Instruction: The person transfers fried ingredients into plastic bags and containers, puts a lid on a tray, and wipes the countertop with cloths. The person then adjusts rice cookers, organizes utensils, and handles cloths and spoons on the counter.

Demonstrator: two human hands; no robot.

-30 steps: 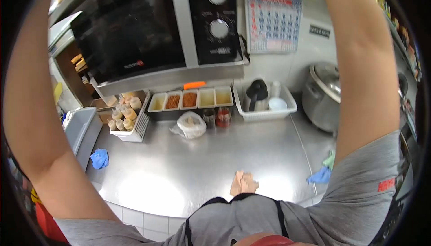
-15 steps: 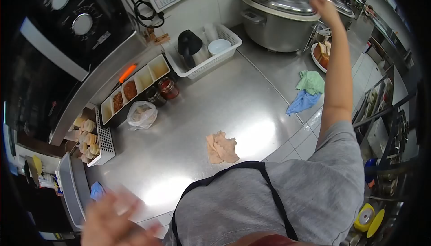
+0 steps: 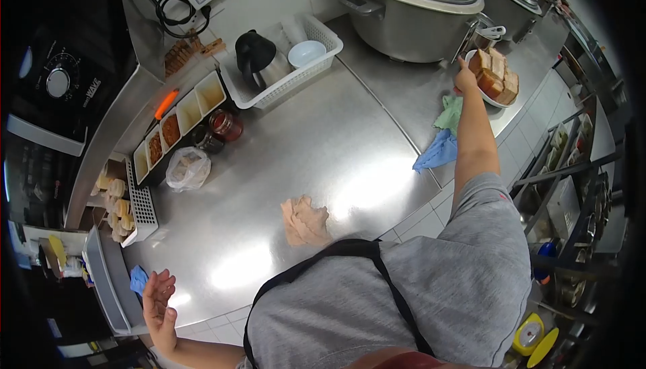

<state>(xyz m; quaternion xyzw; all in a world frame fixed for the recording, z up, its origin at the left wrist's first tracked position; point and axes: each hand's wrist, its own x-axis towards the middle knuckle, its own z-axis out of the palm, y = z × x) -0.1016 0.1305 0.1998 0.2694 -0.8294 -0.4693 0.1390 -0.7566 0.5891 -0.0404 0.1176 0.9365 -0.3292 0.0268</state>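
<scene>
Right hand (image 3: 464,81) is at plate (image 3: 496,104), upper right, grip unclear; keep bread (image 3: 494,76) level; left hand (image 3: 160,305), lower left, fingers apart

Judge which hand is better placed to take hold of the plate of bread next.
Right, most likely: the right hand is beside the white plate of bread, though whether it touches is unclear. The left hand is open and far from the plate, near a blue cloth.

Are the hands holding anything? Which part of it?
The left hand is open and holds nothing. The right hand is at the edge of the white dish of bread; whether it grips can't be told.
</scene>
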